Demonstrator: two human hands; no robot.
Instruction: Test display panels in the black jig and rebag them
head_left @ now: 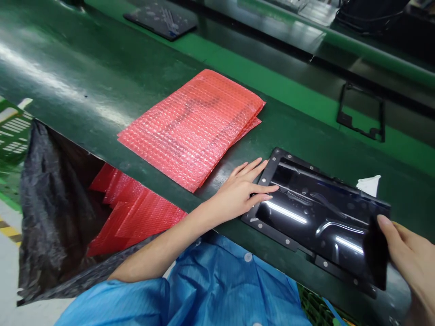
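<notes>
A glossy black moulded plastic panel (306, 213) with a flanged, screw-holed rim lies on the dark green work surface (102, 95) in front of me. My left hand (243, 190) lies flat on the panel's left end, fingers stretched out and slightly apart. My right hand (411, 260) is at the panel's right end, its thumb pressed on a small dark flat piece (375, 253) that it grips against the panel. A stack of red bubble-wrap bags (193, 127) lies on the surface just left of my left hand.
A black bag (50, 213) at the bench's near-left edge holds more red bubble-wrap bags (132, 213). A thin black frame (362, 111) lies at the far right, a dark flat panel (161, 18) at the far back. A white scrap (369, 184) sits behind the panel.
</notes>
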